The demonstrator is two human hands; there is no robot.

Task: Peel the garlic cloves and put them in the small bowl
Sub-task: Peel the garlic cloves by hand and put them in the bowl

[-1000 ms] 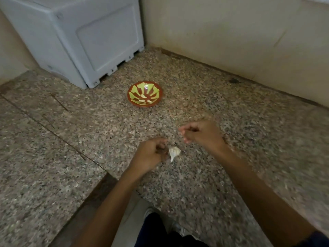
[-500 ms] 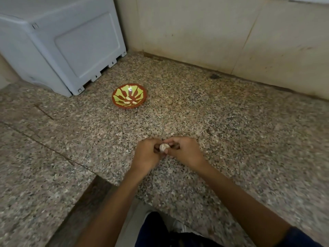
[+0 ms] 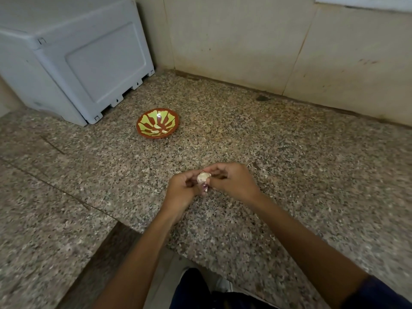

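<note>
A whitish garlic piece (image 3: 203, 177) with a purplish strip of skin hanging below it sits between my two hands, low over the granite counter. My left hand (image 3: 182, 190) grips it from the left with curled fingers. My right hand (image 3: 231, 181) pinches it from the right with thumb and fingertips. The small bowl (image 3: 158, 122), red-brown with a yellow-green pattern, stands on the counter farther back and to the left, about a forearm's length from my hands. No clove shows inside it.
A pale grey appliance (image 3: 73, 61) stands at the back left, close behind the bowl. Beige tiled walls (image 3: 256, 45) close the back. The counter's inner corner and front edge (image 3: 124, 226) lie just below my left wrist.
My right hand, apart from the garlic a second ago, has closed in and now pinches it together with the left. The view has shifted, so the bowl sits more to the left.
</note>
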